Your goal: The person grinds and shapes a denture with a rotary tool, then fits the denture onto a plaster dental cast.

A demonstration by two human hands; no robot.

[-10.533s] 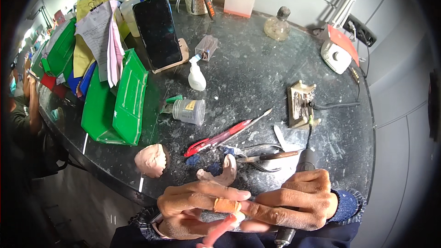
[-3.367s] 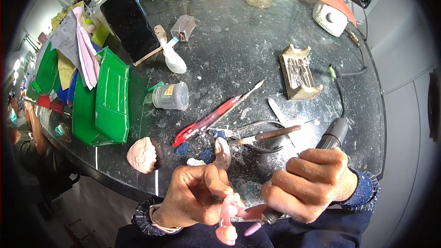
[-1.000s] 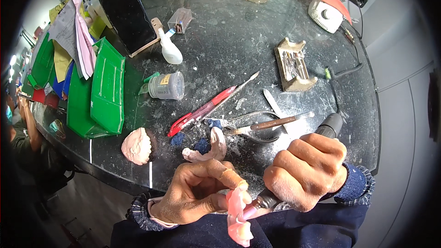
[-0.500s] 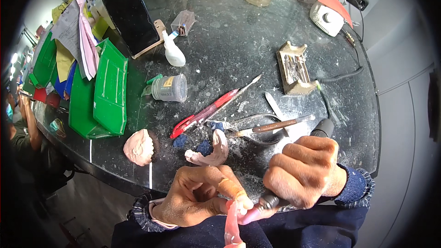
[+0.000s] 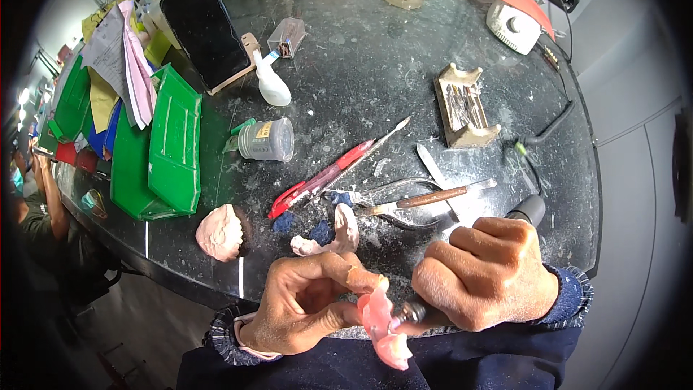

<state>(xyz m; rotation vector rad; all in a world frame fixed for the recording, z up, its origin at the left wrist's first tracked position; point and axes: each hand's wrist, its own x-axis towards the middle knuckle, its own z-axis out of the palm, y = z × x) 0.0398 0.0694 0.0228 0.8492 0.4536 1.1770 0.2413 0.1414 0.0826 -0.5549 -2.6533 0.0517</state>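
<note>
My left hand (image 5: 299, 303) pinches a pink denture (image 5: 377, 321) between thumb and fingers, over the near edge of the bench. In my right hand (image 5: 484, 274), closed in a fist, is a black rotary handpiece (image 5: 528, 209); its tail end sticks out behind the knuckles. The handpiece tip meets the inner side of the denture, though exact contact is hard to tell. Pale dust coats both hands. Just beyond my left hand lies a horseshoe-shaped plaster piece (image 5: 345, 231). Left of it rests a pinkish plaster dental model (image 5: 219, 232).
Beyond my hands lie a red pen (image 5: 325, 177), a wooden-handled spatula (image 5: 433, 198) and blue scraps (image 5: 321, 231). A bur holder (image 5: 462, 108) stands right, green bins (image 5: 173, 144) left, with a plastic cup (image 5: 267, 139) and phone (image 5: 206, 29). A cable runs right. Another person sits far left.
The denture has turned in my left fingers, showing more of its inner side. My right hand and the handpiece have shifted slightly right.
</note>
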